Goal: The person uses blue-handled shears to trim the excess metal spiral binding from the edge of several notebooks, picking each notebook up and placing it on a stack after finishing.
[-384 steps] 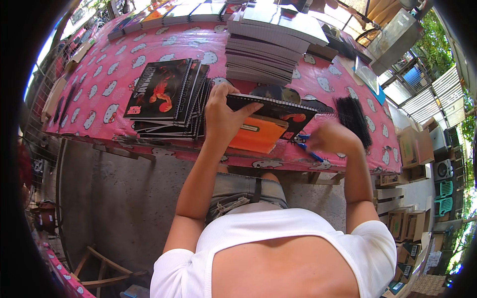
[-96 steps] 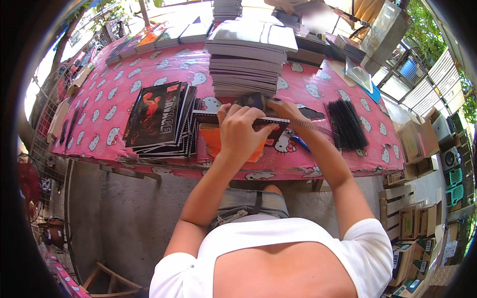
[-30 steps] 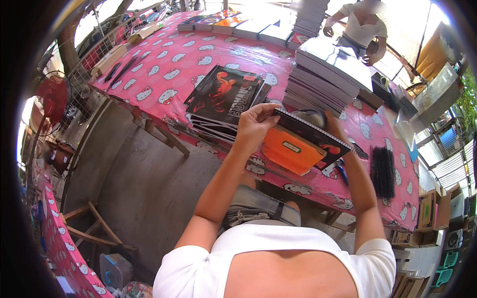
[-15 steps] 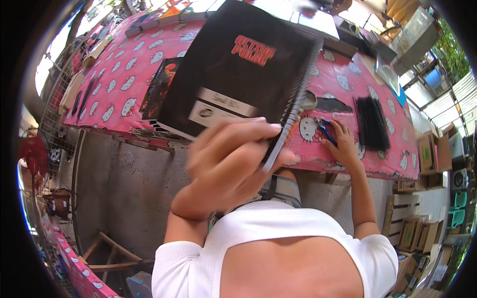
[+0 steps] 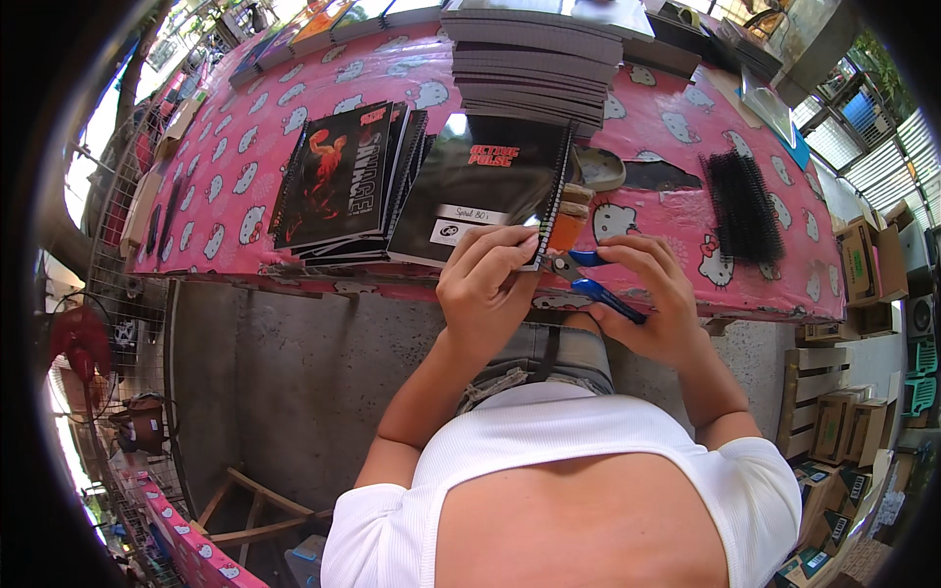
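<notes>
A black spiral notebook [image 5: 490,186] lies on the pink table, its coil along the right edge. My left hand [image 5: 490,279] grips its lower right corner, fingers on the cover beside the coil. In my right hand [image 5: 652,299] is a pair of blue-handled pliers [image 5: 603,284], handles spread. The metal jaws are at the lower end of the coil; I cannot tell whether they bite the wire. Left of this notebook, partly beneath it, is a pile of dark spiral notebooks [image 5: 338,186] with a red figure on the top cover.
Behind the notebook rises a tall stack of pages or books [image 5: 534,73]. To the right lies a bundle of black coils [image 5: 742,208]. A greyish dish [image 5: 600,169] and an orange object [image 5: 566,230] sit near the pliers. Cardboard boxes [image 5: 848,421] stand at the right.
The notebook has come down from in front of me onto the table, my left hand with it. My right hand has lifted the pliers and brought them left to the coil.
</notes>
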Action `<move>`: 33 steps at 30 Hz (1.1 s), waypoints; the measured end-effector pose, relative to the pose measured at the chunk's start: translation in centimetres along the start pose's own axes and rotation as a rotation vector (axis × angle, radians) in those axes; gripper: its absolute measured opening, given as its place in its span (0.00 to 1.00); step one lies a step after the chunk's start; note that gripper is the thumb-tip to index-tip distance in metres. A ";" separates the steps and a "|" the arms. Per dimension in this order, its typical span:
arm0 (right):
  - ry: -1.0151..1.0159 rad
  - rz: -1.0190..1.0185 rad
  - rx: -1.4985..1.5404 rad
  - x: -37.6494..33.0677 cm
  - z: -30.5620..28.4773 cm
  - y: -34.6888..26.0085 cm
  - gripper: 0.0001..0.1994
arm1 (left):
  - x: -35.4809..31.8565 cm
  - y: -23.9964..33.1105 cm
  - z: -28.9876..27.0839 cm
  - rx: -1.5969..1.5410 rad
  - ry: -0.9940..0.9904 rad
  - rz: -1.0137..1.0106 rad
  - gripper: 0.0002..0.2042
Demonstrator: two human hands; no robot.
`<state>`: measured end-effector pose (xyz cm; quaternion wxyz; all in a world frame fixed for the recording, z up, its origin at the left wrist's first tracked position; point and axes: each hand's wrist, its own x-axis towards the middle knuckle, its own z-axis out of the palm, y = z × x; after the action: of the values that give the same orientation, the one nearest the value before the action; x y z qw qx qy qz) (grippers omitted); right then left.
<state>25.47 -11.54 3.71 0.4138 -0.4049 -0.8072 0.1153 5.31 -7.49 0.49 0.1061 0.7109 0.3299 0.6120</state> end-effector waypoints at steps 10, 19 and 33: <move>-0.509 0.827 1.355 0.1 0.1 3.6 0.20 | -0.1 -0.2 -0.3 0.071 0.039 0.182 0.12; -0.042 0.390 -0.358 -4.8 -0.3 13.5 0.27 | 10.9 -1.8 -9.9 0.110 0.748 0.252 0.08; 0.163 -0.076 -0.834 22.3 0.3 8.8 0.19 | 14.2 -16.5 -13.0 1.106 -0.598 -0.090 0.30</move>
<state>22.78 10.88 11.74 0.2811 -0.5151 -0.7638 -0.2688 -12.04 10.27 5.71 -0.1638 0.7864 0.5832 0.1204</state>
